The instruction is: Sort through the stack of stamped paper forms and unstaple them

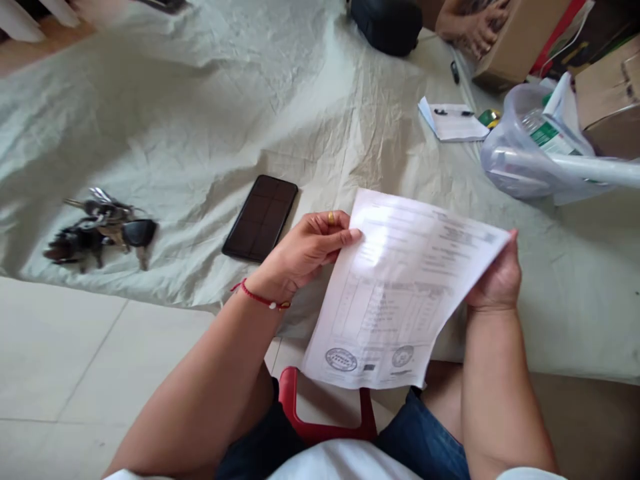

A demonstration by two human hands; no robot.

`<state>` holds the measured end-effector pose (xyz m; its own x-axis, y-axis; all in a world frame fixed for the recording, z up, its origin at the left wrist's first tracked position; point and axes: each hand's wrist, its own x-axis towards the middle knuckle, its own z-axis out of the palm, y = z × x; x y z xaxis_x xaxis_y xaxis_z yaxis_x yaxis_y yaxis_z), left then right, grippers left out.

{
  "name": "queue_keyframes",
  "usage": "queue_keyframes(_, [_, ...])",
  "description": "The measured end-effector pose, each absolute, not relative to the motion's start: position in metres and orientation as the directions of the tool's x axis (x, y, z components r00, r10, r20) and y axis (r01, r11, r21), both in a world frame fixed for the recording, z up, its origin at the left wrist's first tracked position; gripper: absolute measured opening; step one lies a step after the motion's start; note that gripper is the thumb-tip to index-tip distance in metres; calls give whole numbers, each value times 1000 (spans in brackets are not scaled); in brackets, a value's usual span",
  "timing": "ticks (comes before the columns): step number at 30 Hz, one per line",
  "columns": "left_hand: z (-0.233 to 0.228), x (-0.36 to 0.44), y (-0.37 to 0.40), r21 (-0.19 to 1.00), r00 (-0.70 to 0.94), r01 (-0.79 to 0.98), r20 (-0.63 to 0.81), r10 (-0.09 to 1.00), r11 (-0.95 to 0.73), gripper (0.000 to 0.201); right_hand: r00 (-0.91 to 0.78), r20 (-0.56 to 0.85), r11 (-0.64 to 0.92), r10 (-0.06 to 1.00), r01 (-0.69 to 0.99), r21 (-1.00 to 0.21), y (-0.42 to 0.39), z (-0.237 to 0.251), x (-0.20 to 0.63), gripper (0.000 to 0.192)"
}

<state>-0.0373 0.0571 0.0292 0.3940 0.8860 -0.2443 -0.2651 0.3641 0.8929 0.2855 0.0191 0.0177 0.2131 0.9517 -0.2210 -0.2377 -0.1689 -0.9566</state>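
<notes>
A printed sheet of paper [390,287] with a table and two round stamps near its bottom edge is held up above my lap. My left hand [313,248] pinches its upper left edge between thumb and fingers; a ring and a red string bracelet show on that arm. On the right edge, my right hand [497,275] grips the paper, with most of its fingers hidden behind the sheet. A dark smartphone [261,219] lies on the cloth just left of my left hand. Whether several sheets are stacked together, I cannot tell.
A pale cloth [200,133] covers the surface. Keys [107,227] lie at left. Toward the right are a notepad [455,123] with a pen, a tape measure [489,119], a clear plastic tub [515,147] and cardboard boxes [525,33]. Another person's hand [483,30] touches one box. A black case [387,23] stands at the back.
</notes>
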Motion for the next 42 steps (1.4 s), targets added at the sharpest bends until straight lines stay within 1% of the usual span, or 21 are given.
queue_keyframes(2, [23,-34,61,911,243,-273,-245,939,308,38,171,-206,-155,964,-270,-950,16,9,277,82])
queue_keyframes(4, [18,-29,63,932,112,-254,-235,965,257,36,122,-208,-171,970,-264,-949,17,3,273,82])
queue_keyframes(6, [14,-23,63,949,24,-228,-219,975,218,34,114,-224,-199,968,-197,-960,19,-1,271,70])
queue_keyframes(7, [12,-21,63,954,-2,-220,-212,977,206,33,126,-238,-219,963,-149,-964,20,-3,270,64])
queue_keyframes(9, [11,-18,62,956,-29,-216,-207,978,196,31,172,-265,-254,949,-81,-964,21,-8,271,58])
queue_keyframes(10, [10,-17,62,955,-30,-220,-209,977,197,31,197,-269,-260,943,-71,-963,21,-10,271,56])
queue_keyframes(12, [10,-16,63,951,2,-231,-211,977,206,35,242,-233,-218,942,-84,-972,23,-13,273,52])
queue_keyframes(15, [10,-16,62,942,121,-237,-213,970,236,45,322,-118,-90,940,-98,-991,26,-17,277,48])
queue_keyframes(17, [10,-15,60,929,209,-225,-248,946,293,47,397,-49,-13,917,-94,-995,29,-17,278,49])
queue_keyframes(20, [8,-13,56,893,300,-200,-336,893,403,41,456,0,43,890,-83,-996,32,-15,275,50])
queue_keyframes(23, [5,-9,54,860,366,-191,-385,847,473,35,435,-1,38,900,-81,-996,31,-11,271,47])
queue_keyframes(25, [3,-7,54,851,348,-225,-385,855,475,34,433,-3,30,901,-69,-997,29,-8,271,46])
queue_keyframes(29, [1,-3,56,828,213,-342,-393,895,444,36,406,-55,-34,912,-59,-998,24,-7,277,48])
queue_keyframes(31, [-1,-1,57,820,175,-359,-411,895,447,40,382,-103,-94,918,-42,-995,22,-9,281,54])
queue_keyframes(33, [-2,1,57,825,159,-347,-416,895,445,40,386,-118,-124,915,-11,-992,22,-13,285,58])
queue_keyframes(35, [-3,2,58,835,164,-321,-415,895,446,37,418,-89,-109,904,24,-994,22,-17,288,57])
queue_keyframes(42, [-5,-1,62,849,186,-287,-406,895,444,27,534,12,-49,845,99,-994,24,-24,302,44])
